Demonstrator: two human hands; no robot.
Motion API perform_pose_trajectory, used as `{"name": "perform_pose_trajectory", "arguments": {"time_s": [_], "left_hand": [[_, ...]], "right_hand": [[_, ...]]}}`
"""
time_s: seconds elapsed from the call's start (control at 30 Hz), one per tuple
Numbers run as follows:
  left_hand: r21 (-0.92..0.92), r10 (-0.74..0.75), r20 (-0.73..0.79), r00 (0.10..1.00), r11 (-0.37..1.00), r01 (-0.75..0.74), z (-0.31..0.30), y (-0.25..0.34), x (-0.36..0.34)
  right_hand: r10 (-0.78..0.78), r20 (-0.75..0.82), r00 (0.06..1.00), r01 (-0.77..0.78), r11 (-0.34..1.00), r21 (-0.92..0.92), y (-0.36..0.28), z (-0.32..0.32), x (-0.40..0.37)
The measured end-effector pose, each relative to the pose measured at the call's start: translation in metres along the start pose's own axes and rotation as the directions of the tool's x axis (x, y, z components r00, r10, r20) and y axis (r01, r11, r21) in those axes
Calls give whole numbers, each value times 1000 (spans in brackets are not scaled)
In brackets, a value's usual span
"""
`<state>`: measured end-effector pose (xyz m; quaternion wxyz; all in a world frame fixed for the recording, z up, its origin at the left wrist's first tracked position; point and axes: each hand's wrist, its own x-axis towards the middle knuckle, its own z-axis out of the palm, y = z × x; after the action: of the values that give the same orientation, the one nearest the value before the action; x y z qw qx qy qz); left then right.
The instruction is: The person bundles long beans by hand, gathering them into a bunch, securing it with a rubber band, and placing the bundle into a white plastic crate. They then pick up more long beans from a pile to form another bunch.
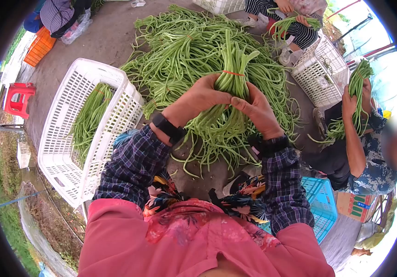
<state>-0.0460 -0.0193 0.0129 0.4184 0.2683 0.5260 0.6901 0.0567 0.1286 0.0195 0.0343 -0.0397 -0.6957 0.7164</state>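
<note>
Between my two hands is an upright bundle of long green beans, with a red band around it near the top. My left hand wraps the bundle from the left, its thumb across the front. From the right, my right hand closes on the same bundle, and the two thumbs nearly meet. The beans' lower ends hang down loosely below my hands. Behind and beneath the bundle spreads a large heap of long green beans on the ground.
At left stands a white plastic crate holding bean bundles. A red stool and an orange crate are farther left. A co-worker at right holds beans; another person sits at top right by a white crate. A blue crate is near my right side.
</note>
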Motion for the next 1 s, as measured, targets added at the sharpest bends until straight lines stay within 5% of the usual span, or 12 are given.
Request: {"name": "perform_pose_trajectory", "arguments": {"time_s": [0.13, 0.2, 0.37, 0.47, 0.57, 0.63, 0.67, 0.73, 0.8, 0.87, 0.93, 1.0], "left_hand": [[-129, -9, -40, 999, 992, 4, -3, -1, 4], [-140, -31, -51, 998, 990, 24, -1, -1, 5], [-81, 19, -121, 992, 996, -29, 6, -7, 8], [17, 60, -80, 995, 998, -58, 1, -1, 9], [-49, -121, 29, 992, 991, 123, -4, 1, 0], [-122, -125, -35, 992, 985, 119, -2, -1, 2], [-189, -129, -97, 987, 976, 109, -1, -1, 3], [-245, -106, -123, 987, 967, 73, 1, 3, 2], [-302, -78, -150, 986, 953, 29, 1, 5, 1], [-260, -59, -190, 980, 965, 8, -4, 8, 7], [-235, -39, -202, 979, 972, -10, -1, 5, 7], [-179, 73, -140, 987, 979, -98, 6, 5, 6]], "right_hand": [[-21, 30, 999, 21, 1000, 11, 3, -7, 3], [-79, -32, 996, 71, 976, -204, 6, -10, 4], [-16, -44, 999, 14, 999, -42, 7, -15, 2], [-6, -73, 997, -4, 991, -135, 6, -21, 2], [-132, -112, 985, 80, 921, -382, 4, -17, -8], [-502, -121, 856, 263, 626, -734, 1, -8, -11], [-510, -128, 851, 266, 628, -731, 3, -8, -12], [-645, -28, 763, 266, 354, -897, 9, -8, -15], [-654, 7, 756, 293, 329, -898, 8, -5, -17], [-417, -106, 903, 221, 661, -717, 5, 2, -12], [-560, -92, 824, 370, 653, -661, 17, 6, -5], [-241, -182, 953, 150, 901, -406, 17, 12, -8]]}}
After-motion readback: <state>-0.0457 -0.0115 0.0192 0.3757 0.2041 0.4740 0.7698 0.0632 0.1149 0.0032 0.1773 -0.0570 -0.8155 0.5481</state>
